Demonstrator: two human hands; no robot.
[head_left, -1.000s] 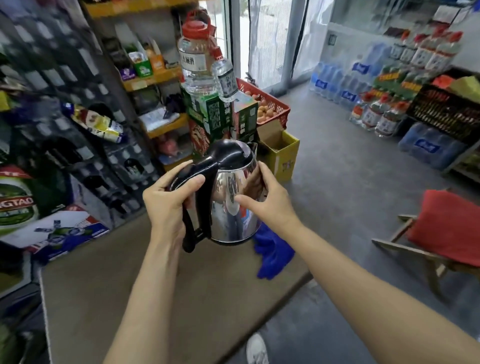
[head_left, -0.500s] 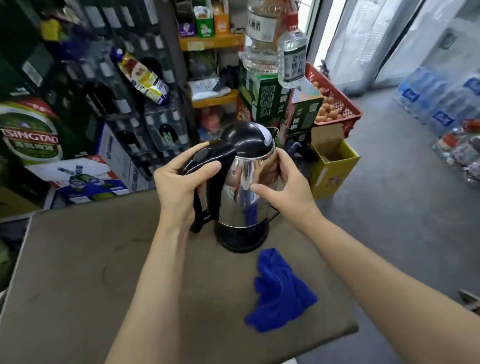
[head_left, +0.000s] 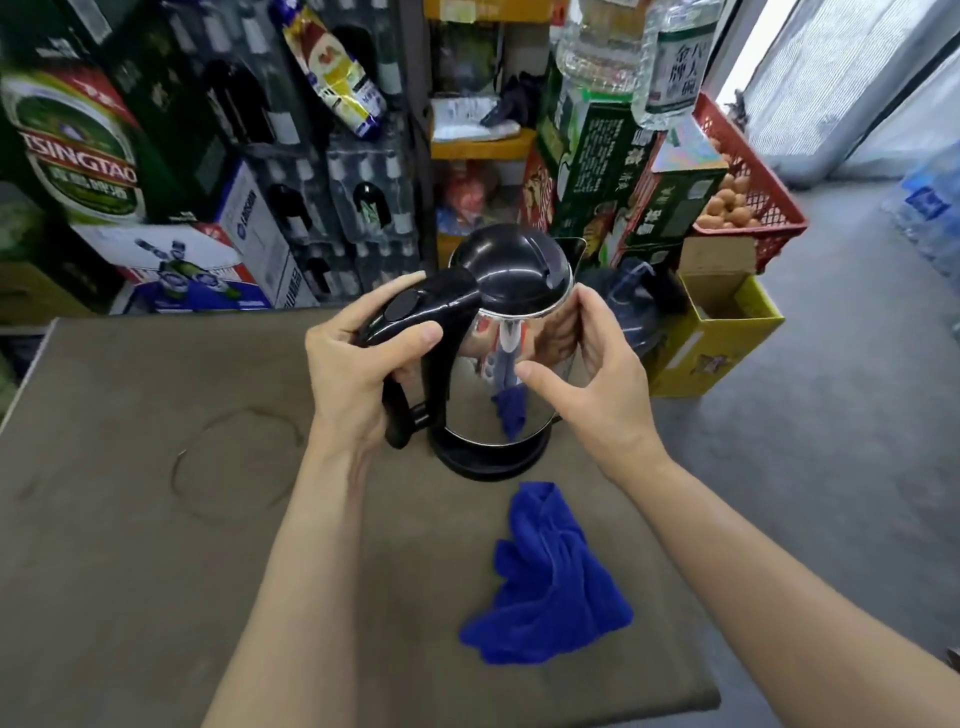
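Note:
A steel electric kettle (head_left: 511, 283) with a black lid, handle and base stands on the brown table (head_left: 145, 582), near its far edge. My left hand (head_left: 353, 374) grips the black handle from the left, thumb across its top. My right hand (head_left: 605, 387) cups the kettle's shiny right side, fingers curved round the far side near the rim and thumb against the front. A crumpled blue cloth (head_left: 550, 582) lies on the table just in front of the kettle, untouched.
Beer cartons (head_left: 78, 145) and packs of bottles are stacked behind the table. An open yellow box (head_left: 727, 332) and a red crate of eggs (head_left: 753, 208) stand on the floor to the right. Grey floor (head_left: 841, 441) runs along the table's right side.
The kettle has come down from the air and now stands on the table behind the blue cloth. Both hands stayed on it, and my view has tilted further downward.

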